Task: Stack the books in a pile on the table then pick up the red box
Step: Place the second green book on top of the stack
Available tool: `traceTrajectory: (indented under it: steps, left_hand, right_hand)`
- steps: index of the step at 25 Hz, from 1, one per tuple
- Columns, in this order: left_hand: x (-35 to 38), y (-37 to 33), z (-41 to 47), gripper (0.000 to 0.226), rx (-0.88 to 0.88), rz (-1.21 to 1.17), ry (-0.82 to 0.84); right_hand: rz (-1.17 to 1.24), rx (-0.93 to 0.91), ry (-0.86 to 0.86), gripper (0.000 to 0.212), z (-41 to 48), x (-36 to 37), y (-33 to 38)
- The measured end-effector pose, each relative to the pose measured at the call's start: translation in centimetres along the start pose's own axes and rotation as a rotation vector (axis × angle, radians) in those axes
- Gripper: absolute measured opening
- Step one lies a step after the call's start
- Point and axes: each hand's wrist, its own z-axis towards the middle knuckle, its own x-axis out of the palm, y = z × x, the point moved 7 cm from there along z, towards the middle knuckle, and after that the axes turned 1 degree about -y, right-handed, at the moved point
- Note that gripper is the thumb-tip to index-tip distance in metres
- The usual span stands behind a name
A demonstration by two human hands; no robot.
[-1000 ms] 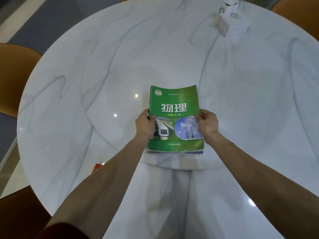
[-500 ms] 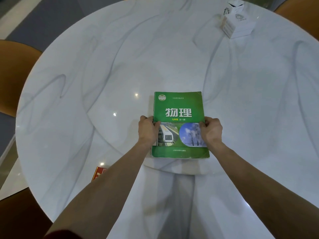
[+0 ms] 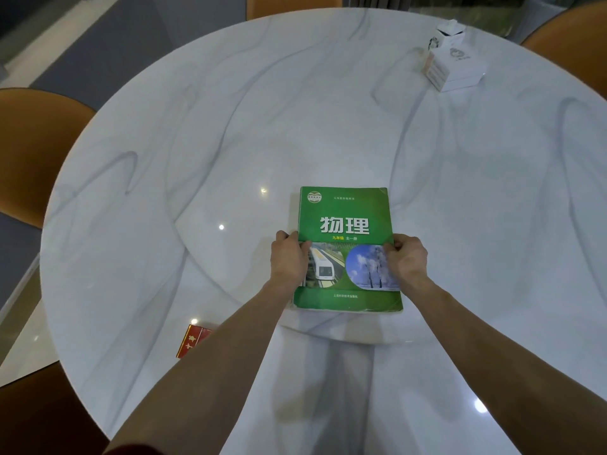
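gripping green book [image 3: 346, 247] at both long edges, left hand [image 3: 289, 257] and right hand [image 3: 407, 259] clamped on it, thumbs on cover; book flat at desk [image 3: 197, 142] centre. softcover, likely bendy, moderate weight, glossy; hold by edges. red box [image 3: 192, 339] near left desk rim, half hidden by left forearm; looks light, rigid. marble-look top glossy, probably slick. orange chairs [image 3: 29, 152] around.

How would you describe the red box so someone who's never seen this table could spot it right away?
Start at the round white marble table and follow its near edge on the person's left side. The red box lies flat there, partly hidden under the left forearm. It is the only red thing on the table, small with gold characters, unlike the big green book at the middle or the white boxes far right.
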Motion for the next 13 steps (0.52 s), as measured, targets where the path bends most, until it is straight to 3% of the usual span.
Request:
traceTrajectory:
  steps: [7,13]
  left_hand:
    - [-1.4,-0.2,-0.3,0.031,0.023,0.051,0.012]
    - [-4.5,-0.4,-1.6,0.034,0.165,0.186,0.039]
  right_hand:
    - [-0.072,0.002,0.019,0.033,-0.2,-0.8,1.0]
    - [-0.331,-0.186,0.092,0.030,-2.2,-1.5,4.5]
